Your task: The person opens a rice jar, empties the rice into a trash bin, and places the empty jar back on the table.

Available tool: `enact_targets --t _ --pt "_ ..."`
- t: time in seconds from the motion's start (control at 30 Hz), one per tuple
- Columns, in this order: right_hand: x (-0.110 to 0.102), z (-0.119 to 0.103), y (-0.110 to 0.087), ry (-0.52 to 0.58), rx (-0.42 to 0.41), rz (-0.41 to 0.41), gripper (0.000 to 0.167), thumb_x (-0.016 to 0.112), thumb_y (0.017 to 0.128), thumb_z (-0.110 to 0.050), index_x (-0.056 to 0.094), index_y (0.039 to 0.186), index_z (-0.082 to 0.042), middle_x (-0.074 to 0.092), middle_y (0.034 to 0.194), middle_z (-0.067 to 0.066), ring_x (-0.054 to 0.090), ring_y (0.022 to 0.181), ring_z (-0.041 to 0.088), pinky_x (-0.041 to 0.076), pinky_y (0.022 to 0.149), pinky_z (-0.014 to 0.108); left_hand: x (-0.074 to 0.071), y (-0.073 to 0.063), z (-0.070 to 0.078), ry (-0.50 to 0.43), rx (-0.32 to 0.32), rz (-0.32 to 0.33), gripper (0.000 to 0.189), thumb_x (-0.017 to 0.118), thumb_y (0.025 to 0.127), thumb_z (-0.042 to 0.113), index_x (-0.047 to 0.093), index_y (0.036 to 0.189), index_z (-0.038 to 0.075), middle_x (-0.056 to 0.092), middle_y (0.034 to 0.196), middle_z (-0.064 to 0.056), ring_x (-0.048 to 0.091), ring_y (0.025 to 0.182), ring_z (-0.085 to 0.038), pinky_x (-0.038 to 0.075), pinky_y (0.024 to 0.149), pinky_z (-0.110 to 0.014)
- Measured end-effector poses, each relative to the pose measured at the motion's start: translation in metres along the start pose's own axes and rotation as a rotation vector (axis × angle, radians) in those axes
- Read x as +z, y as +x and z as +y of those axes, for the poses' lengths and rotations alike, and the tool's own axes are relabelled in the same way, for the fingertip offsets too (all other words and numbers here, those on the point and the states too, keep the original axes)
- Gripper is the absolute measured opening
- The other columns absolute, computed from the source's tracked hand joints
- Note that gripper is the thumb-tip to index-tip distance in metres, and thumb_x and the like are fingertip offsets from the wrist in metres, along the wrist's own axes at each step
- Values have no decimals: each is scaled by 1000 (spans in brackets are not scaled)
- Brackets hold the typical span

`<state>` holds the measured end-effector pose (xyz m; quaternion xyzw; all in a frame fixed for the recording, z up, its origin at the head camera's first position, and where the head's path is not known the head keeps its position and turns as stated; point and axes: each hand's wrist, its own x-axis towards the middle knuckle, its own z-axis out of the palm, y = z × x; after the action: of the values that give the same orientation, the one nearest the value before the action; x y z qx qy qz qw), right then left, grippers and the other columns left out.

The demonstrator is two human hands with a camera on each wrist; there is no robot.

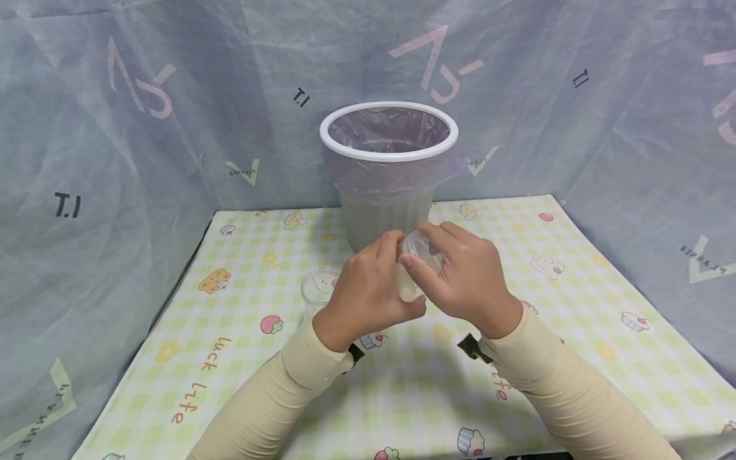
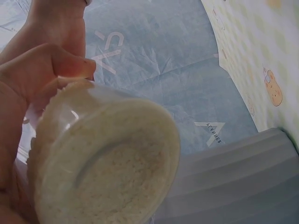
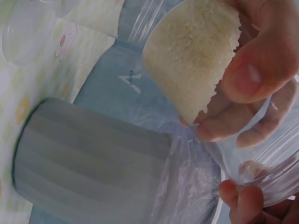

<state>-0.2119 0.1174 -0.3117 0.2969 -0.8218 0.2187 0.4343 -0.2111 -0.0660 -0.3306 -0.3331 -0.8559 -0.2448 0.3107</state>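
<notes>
A clear plastic jar (image 1: 407, 287) partly filled with white rice is held between both hands, raised over the table. My left hand (image 1: 368, 281) grips its side, thumb low near the base. At its ridged top end my right hand (image 1: 466, 275) pinches with thumb and fingers; the right fingertips (image 3: 246, 203) touch that clear rim. The rice (image 3: 194, 51) shows through the wall, and the jar's round base (image 2: 117, 172) faces the left wrist camera. Left of my left hand stands a second clear jar (image 1: 313, 291), partly hidden by the hand.
Behind the hands stands a grey bin (image 1: 379, 223) with a white rim ring (image 1: 390, 155) and a thin translucent purple bag lining it. A checked green cloth (image 1: 230, 377) covers the table. Blue-grey fabric (image 1: 259, 76) hangs behind and at both sides.
</notes>
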Motion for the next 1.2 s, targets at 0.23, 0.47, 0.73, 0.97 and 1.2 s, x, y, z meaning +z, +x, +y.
enact_targets --t 0.23,0.47,0.73,0.97,1.2 --pt "0 1 0 -2 -10 4 76 41 99 -70 76 111 -3 67 78 7 60 63 17 49 51 39 0 0 0 -8 -3 -9 80 85 62 36 52 126 3 65 94 -3 56 69 -13 54 63 -31" --pt "-2 3 1 -5 -94 12 71 41 99 -67 76 109 -7 70 82 6 56 58 15 48 49 35 -4 -1 1 -151 -68 -116 85 89 63 37 50 134 10 61 95 5 57 76 -9 52 68 -27" --pt "-7 5 4 37 -213 60 63 44 98 -63 76 109 -10 66 80 3 48 54 11 45 48 32 -8 -1 1 -283 -80 -163 90 92 63 35 48 140 17 62 100 10 58 85 -4 53 75 -25" --pt "-9 5 3 69 -217 19 60 46 98 -62 75 113 -11 63 83 -1 41 57 7 40 49 28 -9 -1 2 -302 -82 -182 89 92 64 35 47 139 17 64 106 10 61 90 -4 54 80 -24" --pt "-16 3 3 82 -110 -150 53 56 96 -54 67 134 -18 66 106 -2 50 65 7 46 57 29 -11 0 0 -218 -99 -168 89 91 64 36 47 138 12 61 106 8 60 87 -7 54 75 -26"
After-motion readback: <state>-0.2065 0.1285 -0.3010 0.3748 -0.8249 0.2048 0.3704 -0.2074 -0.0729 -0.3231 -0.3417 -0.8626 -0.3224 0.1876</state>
